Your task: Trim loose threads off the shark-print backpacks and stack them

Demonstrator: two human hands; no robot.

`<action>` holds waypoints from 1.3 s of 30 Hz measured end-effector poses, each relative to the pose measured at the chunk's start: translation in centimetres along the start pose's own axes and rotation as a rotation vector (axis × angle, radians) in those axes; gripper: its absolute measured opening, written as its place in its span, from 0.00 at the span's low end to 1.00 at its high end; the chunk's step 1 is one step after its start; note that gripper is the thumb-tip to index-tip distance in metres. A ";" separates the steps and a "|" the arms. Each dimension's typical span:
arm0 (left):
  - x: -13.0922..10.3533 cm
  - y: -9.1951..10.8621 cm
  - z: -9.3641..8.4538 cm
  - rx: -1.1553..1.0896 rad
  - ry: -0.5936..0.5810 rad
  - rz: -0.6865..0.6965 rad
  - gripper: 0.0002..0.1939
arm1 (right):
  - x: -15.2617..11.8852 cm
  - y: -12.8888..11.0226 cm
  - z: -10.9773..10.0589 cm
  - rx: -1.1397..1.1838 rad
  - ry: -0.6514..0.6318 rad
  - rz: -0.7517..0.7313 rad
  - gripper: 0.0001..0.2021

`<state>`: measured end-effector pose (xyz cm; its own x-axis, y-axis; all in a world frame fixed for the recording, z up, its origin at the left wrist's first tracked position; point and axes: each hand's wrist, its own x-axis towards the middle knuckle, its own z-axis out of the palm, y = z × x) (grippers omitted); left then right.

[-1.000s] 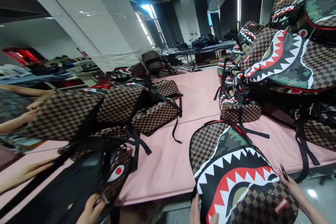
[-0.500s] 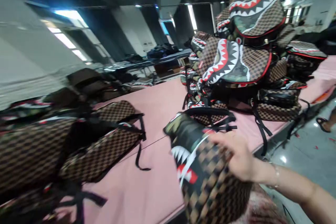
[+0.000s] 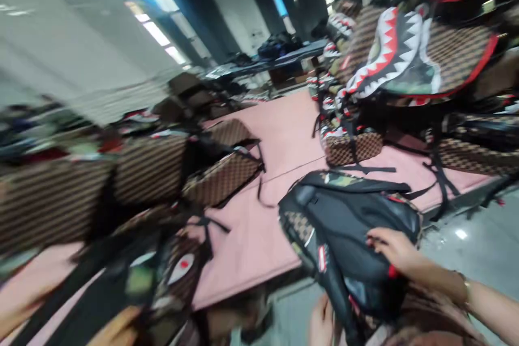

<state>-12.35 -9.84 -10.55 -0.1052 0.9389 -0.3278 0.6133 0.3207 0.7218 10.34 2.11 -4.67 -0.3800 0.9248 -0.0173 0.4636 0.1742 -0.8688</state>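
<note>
A black backpack point(image 3: 357, 227) with brown checkered and camouflage trim is before me at the front edge of the table, its back panel and shoulder straps facing up. My right hand point(image 3: 393, 251), with a bracelet at the wrist, has its fingers curled against the back panel, gripping the bag. My left hand point(image 3: 320, 321) is low at the near end of the backpack, beside a dangling black strap; its fingers are closed at the bag's edge and partly hidden.
Checkered backpacks with shark-teeth prints point(image 3: 405, 59) are piled at the right of the pink tabletop point(image 3: 279, 119). More checkered bags point(image 3: 150, 167) line the left side. At lower left, a co-worker's hands point(image 3: 117, 327) handle another black backpack point(image 3: 101, 292). Grey floor point(image 3: 466, 238) shows at the right.
The backpack has turned from its checkered, shark-print side to its black back panel and straps. My left hand has come into view, as have the co-worker's hands. The view has swung left.
</note>
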 end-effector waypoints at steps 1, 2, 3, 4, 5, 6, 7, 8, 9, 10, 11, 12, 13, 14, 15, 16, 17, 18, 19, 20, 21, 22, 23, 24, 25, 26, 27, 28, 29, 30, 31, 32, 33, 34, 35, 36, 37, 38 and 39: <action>0.1 -0.8 0.7 -0.066 0.092 -0.057 0.17 | -0.2 1.3 -0.4 0.029 0.064 0.038 0.15; 0.0 -1.4 1.2 -0.134 0.193 -0.100 0.18 | -0.3 2.5 -0.9 0.042 0.109 0.079 0.16; -0.2 -1.7 1.7 -0.198 0.291 -0.127 0.19 | -0.3 3.7 -1.5 0.047 0.133 0.116 0.17; -0.5 -1.6 2.0 -0.252 0.373 -0.136 0.20 | -0.3 4.6 -2.0 0.050 0.136 0.149 0.18; -0.8 -1.3 2.1 -0.308 0.444 -0.145 0.20 | -0.4 5.3 -2.5 0.043 0.122 0.168 0.19; -1.2 -0.8 2.2 -0.376 0.496 -0.156 0.20 | -0.5 5.7 -2.9 0.014 0.094 0.176 0.19; -1.5 -0.2 2.2 -0.464 0.520 -0.168 0.21 | -0.7 5.8 -3.1 -0.026 0.055 0.179 0.19; -1.8 0.4 2.1 -0.569 0.511 -0.180 0.21 | -0.9 5.6 -3.2 -0.074 0.010 0.176 0.19; -2.0 1.1 2.1 -0.688 0.470 -0.194 0.22 | -1.1 5.0 -3.1 -0.118 -0.036 0.165 0.19; -2.2 1.6 2.0 -0.808 0.406 -0.210 0.23 | -1.2 4.3 -2.9 -0.148 -0.075 0.149 0.20; -2.3 2.1 2.0 -0.913 0.334 -0.221 0.24 | -1.3 3.5 -2.4 -0.165 -0.101 0.130 0.19; -2.3 2.4 1.9 -0.994 0.270 -0.221 0.24 | -1.2 2.7 -1.8 -0.171 -0.113 0.107 0.18; -2.1 2.8 1.8 -1.050 0.232 -0.210 0.23 | -1.2 1.8 -1.1 -0.170 -0.113 0.084 0.17; -1.9 3.0 1.6 -1.090 0.231 -0.195 0.23 | -1.0 1.1 -0.4 -0.163 -0.113 0.060 0.15; -1.6 3.3 1.4 -1.118 0.261 -0.184 0.22 | -0.8 0.6 0.4 -0.152 -0.126 0.038 0.15; -1.1 3.5 1.1 -1.142 0.311 -0.181 0.22 | -0.6 0.1 1.2 -0.138 -0.147 0.019 0.14; -0.5 3.7 0.8 -1.165 0.368 -0.184 0.22 | -0.3 -0.1 1.9 -0.119 -0.171 0.000 0.14; 0.1 4.0 0.4 -1.188 0.421 -0.194 0.23 | 0.0 -0.3 2.6 -0.097 -0.191 -0.017 0.14; 0.7 4.2 0.1 -1.211 0.459 -0.204 0.24 | 0.4 -0.3 3.3 -0.076 -0.205 -0.033 0.14; 1.3 4.5 -0.3 -1.233 0.472 -0.204 0.24 | 0.8 -0.2 3.8 -0.061 -0.209 -0.050 0.14; 1.9 4.7 -0.6 -1.255 0.464 -0.188 0.24 | 1.3 0.0 4.3 -0.053 -0.197 -0.070 0.13; 2.3 5.0 -0.9 -1.276 0.449 -0.157 0.22 | 1.9 0.1 4.6 -0.055 -0.173 -0.099 0.13; 2.6 5.2 -1.2 -1.293 0.431 -0.118 0.21 | 2.6 0.3 4.7 -0.066 -0.147 -0.138 0.12; 2.7 5.5 -1.5 -1.307 0.411 -0.079 0.20 | 3.4 0.3 4.7 -0.085 -0.114 -0.184 0.11; 2.7 5.6 -1.9 -1.321 0.394 -0.044 0.20 | 4.3 0.3 4.6 -0.108 -0.079 -0.234 0.10; 2.6 5.7 -2.2 -1.336 0.381 -0.018 0.21 | 5.2 0.2 4.5 -0.131 -0.051 -0.288 0.10; 2.4 5.7 -2.5 -1.351 0.372 -0.004 0.21 | 6.2 0.0 4.3 -0.151 -0.042 -0.345 0.09; 2.2 5.7 -2.9 -1.365 0.360 0.001 0.22 | 7.2 -0.3 4.1 -0.167 -0.047 -0.401 0.09; 1.9 5.6 -3.2 -1.375 0.348 0.000 0.22 | 8.2 -0.6 4.0 -0.182 -0.066 -0.459 0.09; 1.7 5.4 -3.5 -1.382 0.338 0.001 0.22 | 9.1 -1.0 3.9 -0.195 -0.100 -0.517 0.08; 1.5 5.2 -3.7 -1.387 0.329 0.003 0.22 | 10.0 -1.4 3.9 -0.204 -0.146 -0.575 0.08; 1.3 5.0 -4.0 -1.391 0.319 0.007 0.22 | 10.8 -1.8 4.0 -0.208 -0.198 -0.628 0.08; 1.2 4.8 -4.2 -1.395 0.310 0.013 0.22 | 11.5 -2.2 4.2 -0.206 -0.253 -0.674 0.08; 1.1 4.6 -4.4 -1.401 0.301 0.024 0.22 | 12.2 -2.5 4.4 -0.201 -0.306 -0.713 0.08; 1.1 4.4 -4.6 -1.407 0.295 0.038 0.21 | 12.8 -2.7 4.5 -0.195 -0.351 -0.742 0.08; 1.0 4.3 -4.8 -1.412 0.290 0.051 0.21 | 13.4 -2.9 4.7 -0.192 -0.389 -0.766 0.08; 1.0 4.2 -5.0 -1.417 0.282 0.060 0.21 | 13.9 -3.1 4.8 -0.193 -0.421 -0.785 0.08; 1.0 4.1 -5.2 -1.421 0.272 0.066 0.20 | 14.4 -3.3 4.8 -0.199 -0.451 -0.803 0.08; 0.9 4.2 -5.5 -1.424 0.262 0.067 0.20 | 14.8 -3.5 4.8 -0.207 -0.480 -0.820 0.09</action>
<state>-14.18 -6.96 -4.51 -0.3413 0.9023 -0.2636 -0.6447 -0.0206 0.7642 -0.76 13.58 -4.30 -0.9123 0.2620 0.3149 0.0237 0.8012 -0.5979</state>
